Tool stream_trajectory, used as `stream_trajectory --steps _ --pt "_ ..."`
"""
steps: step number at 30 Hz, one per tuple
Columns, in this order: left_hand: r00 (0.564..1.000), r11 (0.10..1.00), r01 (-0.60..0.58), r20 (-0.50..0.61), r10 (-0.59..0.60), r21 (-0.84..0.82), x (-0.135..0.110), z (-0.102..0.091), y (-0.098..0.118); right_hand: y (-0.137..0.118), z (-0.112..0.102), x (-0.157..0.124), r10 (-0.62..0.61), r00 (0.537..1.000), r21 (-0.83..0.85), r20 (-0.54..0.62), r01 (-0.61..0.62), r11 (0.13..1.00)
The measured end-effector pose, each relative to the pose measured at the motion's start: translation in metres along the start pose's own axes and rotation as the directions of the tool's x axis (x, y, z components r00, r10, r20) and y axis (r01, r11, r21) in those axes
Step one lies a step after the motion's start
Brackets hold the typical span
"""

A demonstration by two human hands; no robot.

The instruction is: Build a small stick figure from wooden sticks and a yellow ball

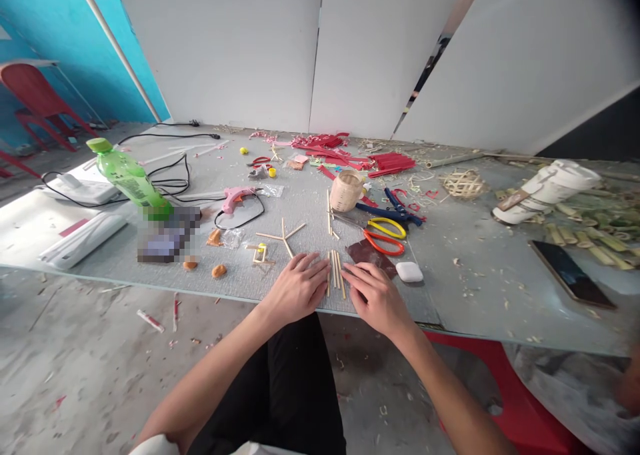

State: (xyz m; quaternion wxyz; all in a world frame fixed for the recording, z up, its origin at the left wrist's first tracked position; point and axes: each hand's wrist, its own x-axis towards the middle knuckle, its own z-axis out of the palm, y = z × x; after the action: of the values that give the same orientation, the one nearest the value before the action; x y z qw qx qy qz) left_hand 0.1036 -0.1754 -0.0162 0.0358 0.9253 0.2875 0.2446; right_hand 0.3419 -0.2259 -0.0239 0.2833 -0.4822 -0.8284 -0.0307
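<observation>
Several thin wooden sticks (pixel 336 273) lie side by side near the table's front edge, between my two hands. My left hand (pixel 300 285) rests on the table to their left, fingers stretched out and touching the leftmost stick. From the right, my right hand (pixel 374 296) reaches its extended fingertips to the edge of the same row. Just beyond my left hand lies a branching figure of joined sticks (pixel 284 237), with a small stick frame (pixel 260 255) to its left. More loose sticks (pixel 329 213) lie behind the row, beside a woven bamboo cup (pixel 347 191).
Scissors (pixel 384 236), blue-handled pliers (pixel 393 209) and a white case (pixel 409 272) lie to the right. A pink glue gun (pixel 239 198) and green bottle (pixel 131 178) are on the left. A phone (pixel 570 273) and bamboo pieces (pixel 595 231) lie far right; red strips (pixel 390 164) lie behind.
</observation>
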Motion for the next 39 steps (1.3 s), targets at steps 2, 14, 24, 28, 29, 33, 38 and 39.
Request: stream_trajectory --steps 2,14,24,28,29,33,38,39 --pt "1.000 1.000 0.017 -0.016 -0.017 0.005 -0.001 -0.001 0.000 0.000 -0.001 0.000 -0.007 1.000 -0.006 -0.019 0.007 1.000" --pt "1.000 1.000 -0.008 0.015 0.008 0.000 -0.010 -0.002 0.000 -0.036 -0.005 0.066 0.269 0.924 -0.404 0.272 -0.145 0.903" --pt "0.999 0.999 0.043 -0.029 -0.044 -0.009 -0.012 0.004 -0.002 -0.049 -0.004 0.077 0.481 0.816 -0.562 0.322 -0.244 0.790" --pt "0.999 1.000 0.006 -0.047 -0.007 -0.028 -0.012 0.005 -0.004 -0.054 -0.006 0.088 0.537 0.772 -0.601 0.340 -0.261 0.755" --pt "0.999 0.999 -0.005 -0.050 0.003 -0.036 -0.012 0.004 -0.004 -0.056 -0.007 0.090 0.549 0.761 -0.609 0.345 -0.263 0.748" --pt "0.998 0.999 -0.017 -0.054 0.015 -0.042 -0.012 0.004 -0.005 -0.063 -0.007 0.099 0.604 0.699 -0.639 0.383 -0.272 0.720" --pt "0.999 0.999 0.011 -0.042 -0.013 -0.033 -0.012 0.005 -0.006 -0.054 -0.010 0.120 0.660 0.545 -0.632 0.518 -0.275 0.724" --pt "0.999 0.999 0.016 -0.043 -0.018 -0.038 -0.012 0.006 -0.006 -0.050 -0.010 0.125 0.665 0.515 -0.627 0.542 -0.279 0.727"
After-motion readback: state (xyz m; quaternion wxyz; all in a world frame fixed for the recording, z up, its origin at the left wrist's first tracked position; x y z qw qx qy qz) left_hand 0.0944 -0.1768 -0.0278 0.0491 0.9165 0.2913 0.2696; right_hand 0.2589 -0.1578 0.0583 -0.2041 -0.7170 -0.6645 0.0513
